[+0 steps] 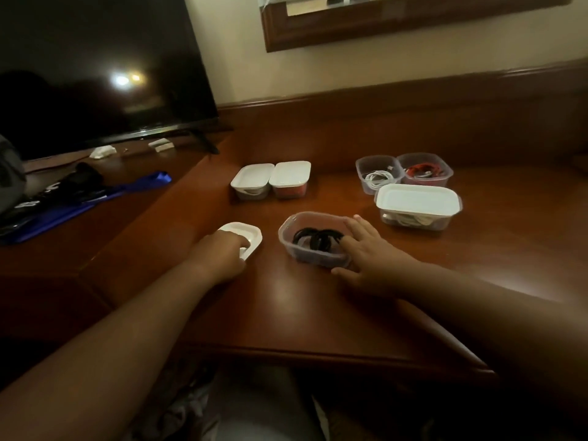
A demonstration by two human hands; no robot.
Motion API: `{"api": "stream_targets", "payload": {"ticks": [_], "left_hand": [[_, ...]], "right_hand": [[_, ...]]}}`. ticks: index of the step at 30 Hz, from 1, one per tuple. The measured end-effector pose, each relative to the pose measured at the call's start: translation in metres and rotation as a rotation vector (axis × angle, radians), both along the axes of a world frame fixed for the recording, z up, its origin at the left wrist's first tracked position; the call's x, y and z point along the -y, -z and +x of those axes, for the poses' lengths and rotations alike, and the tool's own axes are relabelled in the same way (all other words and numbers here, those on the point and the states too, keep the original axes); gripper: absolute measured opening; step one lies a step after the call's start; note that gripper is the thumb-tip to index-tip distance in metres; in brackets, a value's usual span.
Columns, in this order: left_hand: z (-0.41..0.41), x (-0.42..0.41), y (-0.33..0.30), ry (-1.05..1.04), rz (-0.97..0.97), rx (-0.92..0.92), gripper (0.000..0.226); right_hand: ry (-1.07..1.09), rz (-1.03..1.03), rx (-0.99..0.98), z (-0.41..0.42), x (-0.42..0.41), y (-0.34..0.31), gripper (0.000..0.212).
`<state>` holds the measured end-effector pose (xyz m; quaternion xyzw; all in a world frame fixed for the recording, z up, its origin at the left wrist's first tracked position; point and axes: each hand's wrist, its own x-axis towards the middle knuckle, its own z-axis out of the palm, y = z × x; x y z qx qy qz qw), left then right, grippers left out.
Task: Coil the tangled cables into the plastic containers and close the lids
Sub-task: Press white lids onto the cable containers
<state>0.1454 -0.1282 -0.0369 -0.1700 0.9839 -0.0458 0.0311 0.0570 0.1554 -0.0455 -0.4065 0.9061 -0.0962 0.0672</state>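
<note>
An open clear plastic container stands in the middle of the wooden desk with a coiled black cable inside. My right hand rests on the container's right rim, with straight fingers reaching in and touching the cable. To the left lies a white lid on the desk. My left hand grips that lid's near edge, fingers curled over it.
Two small lidded containers stand at the back. At the right stand a larger lidded container, an open one with a white cable and an open one with a red cable. A television and a blue strap are at the left.
</note>
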Motion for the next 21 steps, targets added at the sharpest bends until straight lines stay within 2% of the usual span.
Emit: {"api": "stream_targets", "payload": {"ticks": [1,5,7,11,16,19,21], "left_hand": [[0.001,-0.003,-0.001,0.0,-0.013,0.011,0.049],[0.002,-0.01,-0.006,-0.006,-0.034,0.038,0.051],[0.003,-0.014,-0.005,-0.004,-0.042,0.018,0.049],[0.003,-0.02,-0.001,0.005,-0.088,0.013,0.053],[0.003,-0.024,-0.008,0.015,-0.119,-0.003,0.039],[0.005,-0.034,-0.018,0.025,-0.076,-0.138,0.042],[0.009,-0.051,-0.025,0.064,0.06,-0.273,0.046]], "right_hand": [[0.035,-0.015,0.039,0.005,-0.007,0.001,0.054],[0.125,-0.061,0.21,0.019,-0.024,0.0,0.093],[0.109,-0.116,0.214,0.024,-0.032,-0.002,0.088],[0.107,-0.266,0.203,0.032,-0.042,0.002,0.061],[0.169,-0.363,0.193,0.044,-0.044,0.016,0.06],[0.18,-0.36,0.188,0.046,-0.045,0.016,0.06],[0.19,-0.357,0.189,0.045,-0.045,0.018,0.062]]}}
